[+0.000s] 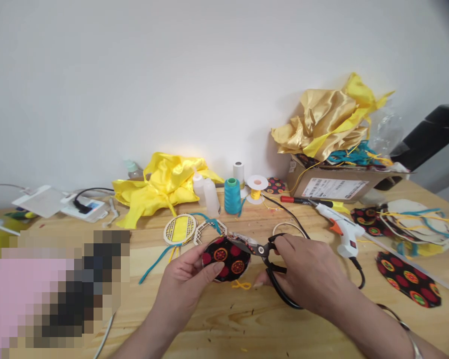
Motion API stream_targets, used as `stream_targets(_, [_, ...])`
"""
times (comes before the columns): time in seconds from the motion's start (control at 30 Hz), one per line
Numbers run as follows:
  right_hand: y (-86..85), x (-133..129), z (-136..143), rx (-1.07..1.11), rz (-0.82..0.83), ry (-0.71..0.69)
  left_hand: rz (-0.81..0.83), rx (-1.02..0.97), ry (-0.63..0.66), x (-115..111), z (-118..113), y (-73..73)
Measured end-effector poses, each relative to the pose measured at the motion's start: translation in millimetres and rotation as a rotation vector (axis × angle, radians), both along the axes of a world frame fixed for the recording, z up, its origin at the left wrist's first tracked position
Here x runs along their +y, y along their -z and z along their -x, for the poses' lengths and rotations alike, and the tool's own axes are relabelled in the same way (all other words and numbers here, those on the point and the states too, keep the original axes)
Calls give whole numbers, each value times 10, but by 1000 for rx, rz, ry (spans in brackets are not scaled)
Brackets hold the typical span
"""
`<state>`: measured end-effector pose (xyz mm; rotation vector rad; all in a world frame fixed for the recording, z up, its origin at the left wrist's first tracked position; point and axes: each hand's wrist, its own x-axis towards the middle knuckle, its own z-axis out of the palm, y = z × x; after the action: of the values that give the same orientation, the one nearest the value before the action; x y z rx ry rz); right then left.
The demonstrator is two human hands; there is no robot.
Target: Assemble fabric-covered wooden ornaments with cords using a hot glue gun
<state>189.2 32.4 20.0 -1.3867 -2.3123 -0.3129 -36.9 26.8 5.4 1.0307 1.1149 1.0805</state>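
Note:
My left hand (189,281) grips a round disc (228,259) covered in black fabric with red dots and orange circle motifs, its thumb lying on the front. Black-handled scissors (261,250) are in my right hand (307,267), fingers through the loops. Their blades lie along the disc's upper edge; whether fabric is between them I cannot tell. A small yellow cord loop (241,285) hangs under the disc. Just behind it lie a round lattice frame (179,228) backed with yellow and a second pale lattice frame (209,232), with teal cord beside them.
Behind stand a teal thread cone (232,197), a white spool (257,188) and bottles (211,197) near yellow satin (164,182). To the right are a glue gun (342,229), a patterned fabric piece (407,279) and a cardboard box (329,182) heaped with cloth. A person, pixelated, is at left.

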Motion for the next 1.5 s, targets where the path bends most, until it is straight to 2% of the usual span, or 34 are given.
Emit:
stream_targets(0.5, [-25,15,-43,-10,-11,-1,4,3,22,5,17,4])
stream_targets(1.07, [-40,46,-63,-16,-120,-31,1,44,15,14,19,-35])
stream_targets(1.3, [-43,41,-80,-41,-99,-21,11,23,30,2,20,-19])
stream_targets(1.5, [-44,23,-73,-43,-6,-4,8,37,37,10,12,-35])
